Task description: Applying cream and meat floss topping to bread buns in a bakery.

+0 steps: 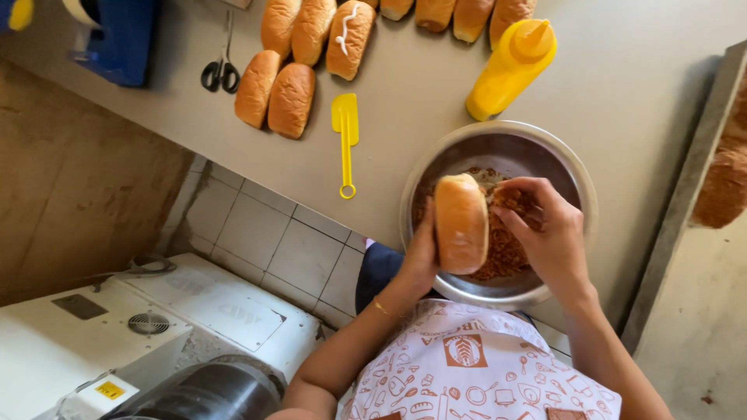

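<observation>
My left hand [420,260] gripped a bread roll [461,223] from behind, over the metal bowl [574,173] at the counter edge; most of that hand's fingers were hidden by the roll. My right hand [545,229] pressed pinched fingers on brown shredded filling [506,253] beside the roll. The roll covered part of the filling. More rolls [291,99] lay further back, some cut off by the frame, near a yellow spatula [345,132] and a yellow squeeze bottle [510,68].

A grey desk [405,101] fills the upper frame. On it lie buns [292,99], scissors [221,70], a yellow spatula [345,132], a yellow bottle [510,70] and a steel bowl [572,167].
</observation>
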